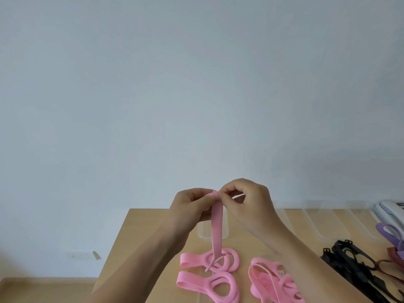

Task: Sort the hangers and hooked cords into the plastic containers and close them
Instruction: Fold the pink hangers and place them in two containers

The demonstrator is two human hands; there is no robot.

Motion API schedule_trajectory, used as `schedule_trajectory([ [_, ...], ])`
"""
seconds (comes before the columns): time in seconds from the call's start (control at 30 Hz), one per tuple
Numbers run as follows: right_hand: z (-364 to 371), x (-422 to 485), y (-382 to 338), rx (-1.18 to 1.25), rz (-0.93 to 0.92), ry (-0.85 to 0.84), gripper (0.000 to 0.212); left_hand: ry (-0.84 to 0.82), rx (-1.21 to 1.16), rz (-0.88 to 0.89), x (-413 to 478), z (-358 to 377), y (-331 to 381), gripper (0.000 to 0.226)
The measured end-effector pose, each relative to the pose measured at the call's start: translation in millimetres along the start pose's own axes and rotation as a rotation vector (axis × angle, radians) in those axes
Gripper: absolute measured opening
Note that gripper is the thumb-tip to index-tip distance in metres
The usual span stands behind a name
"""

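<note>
The left hand (192, 206) and right hand (249, 204) meet above the table (135, 237), fingers curled, both pinching the top end of a pink strap (217, 226). It hangs straight down onto a pink hanger (231, 259) lying flat. More pink hangers (273, 283) lie just beside, and black hangers (349, 265) farther right. Behind the strap sits what seems a clear container (202, 231).

Head camera faces forward, over table (153, 217), toward wall (196, 84).

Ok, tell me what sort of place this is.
Probably a plain indoor room, home or office: a light wooden table stands by a bare pale wall, with a socket plate low on the wall and wood-toned floor below.
</note>
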State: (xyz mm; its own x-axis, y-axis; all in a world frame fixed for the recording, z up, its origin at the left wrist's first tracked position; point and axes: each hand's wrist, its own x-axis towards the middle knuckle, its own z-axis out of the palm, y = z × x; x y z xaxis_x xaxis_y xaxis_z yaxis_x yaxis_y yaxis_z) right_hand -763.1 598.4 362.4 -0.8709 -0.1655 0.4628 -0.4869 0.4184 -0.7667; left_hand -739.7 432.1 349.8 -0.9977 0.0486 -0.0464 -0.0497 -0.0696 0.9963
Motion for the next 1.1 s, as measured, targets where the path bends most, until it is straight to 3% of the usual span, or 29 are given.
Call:
schedule_trajectory([
  [0.2,-4.0,9.5,2.7,0.055,0.177,-0.151,0.012,0.029,0.059,0.02,1.9,1.0,0.8,0.014],
  [0.4,-1.7,8.7,3.9,-0.072,0.116,-0.185,0.008,0.042,-0.165,-0.041,4.8,0.0,-5.7,0.049],
  [0.53,-2.1,9.7,3.1,-0.044,0.11,-0.1,0.012,0.002,-0.236,-0.084,2.6,6.5,-14.0,0.04],
  [0.7,-4.7,8.8,7.7,-0.031,0.109,-0.027,0.014,0.001,-0.221,-0.162,1.6,9.6,-20.1,0.049],
  [0.8,-5.0,8.3,10.6,-0.037,0.082,0.016,0.015,0.005,-0.257,-0.169,0.3,14.6,-21.1,0.032],
  [0.93,-2.9,4.4,12.5,-0.107,-0.036,0.082,0.014,0.072,-0.285,-0.191,0.5,20.9,-22.7,0.015],
  [1.1,-1.8,3.7,14.7,-0.192,-0.222,0.176,0.016,0.096,-0.356,-0.203,0.1,23.5,-21.0,0.017],
])
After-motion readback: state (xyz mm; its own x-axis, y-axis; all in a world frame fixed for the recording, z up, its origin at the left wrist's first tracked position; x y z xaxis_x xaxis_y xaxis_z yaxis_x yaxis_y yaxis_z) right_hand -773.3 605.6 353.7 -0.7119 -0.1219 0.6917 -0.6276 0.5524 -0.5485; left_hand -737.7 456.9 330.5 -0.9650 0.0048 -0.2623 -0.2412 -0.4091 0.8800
